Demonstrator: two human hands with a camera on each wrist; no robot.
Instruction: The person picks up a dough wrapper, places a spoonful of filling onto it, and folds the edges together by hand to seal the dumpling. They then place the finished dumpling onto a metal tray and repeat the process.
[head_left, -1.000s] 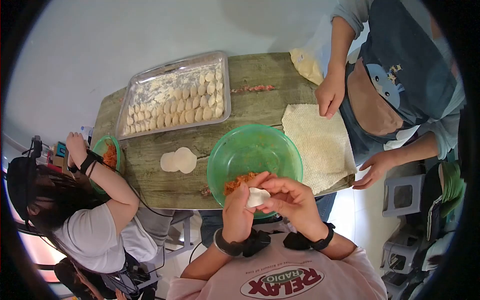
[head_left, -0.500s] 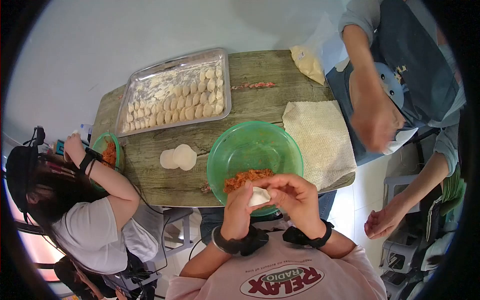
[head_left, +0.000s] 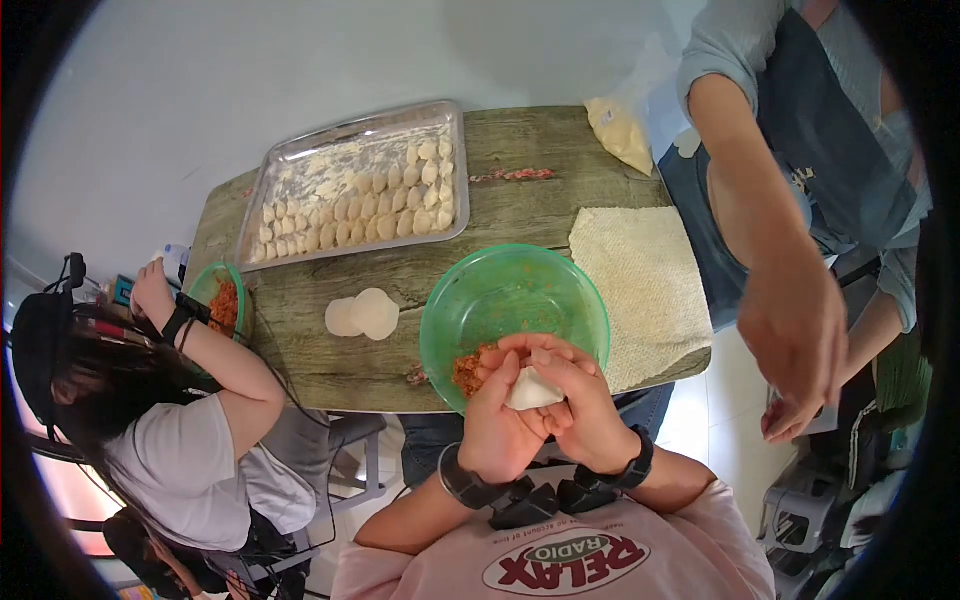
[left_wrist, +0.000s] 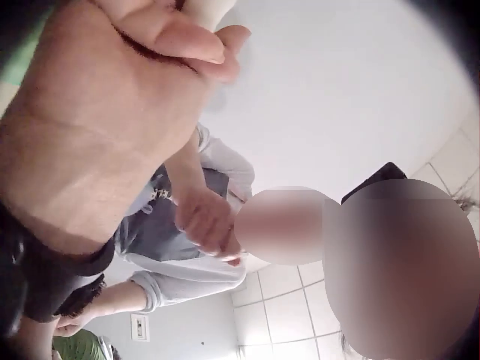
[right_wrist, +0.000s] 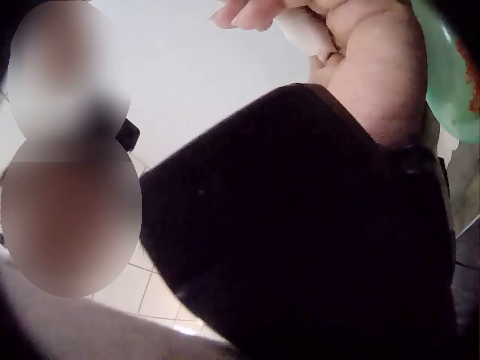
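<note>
Both hands meet over the near side of a green bowl (head_left: 515, 285), their fingers curled round a white dumpling (head_left: 533, 391). My left hand (head_left: 497, 425) holds it from the left, and my right hand (head_left: 592, 415) presses from the right, thumbs on top. Orange-red filling (head_left: 465, 372) shows in the bowl beside the left hand; the hands hide part of it. In the left wrist view, the pale dough (left_wrist: 210, 10) peeks out above curled fingers. The right wrist view has the dumpling (right_wrist: 306, 34) against the right palm.
Round dough wrappers (head_left: 376, 314) lie overlapping left of the bowl. Behind them stands a metal tray (head_left: 350, 125) with rows of dumplings. A cream cloth (head_left: 640, 290) lies to the right, a bag (head_left: 620, 135) behind it. One person sits left by another filling bowl (head_left: 244, 310); another stands right.
My hands have drawn closer together and now cup the dumpling, which was pinched at the fingertips before. The person at right has swung an arm away from the cloth, toward the near right.
</note>
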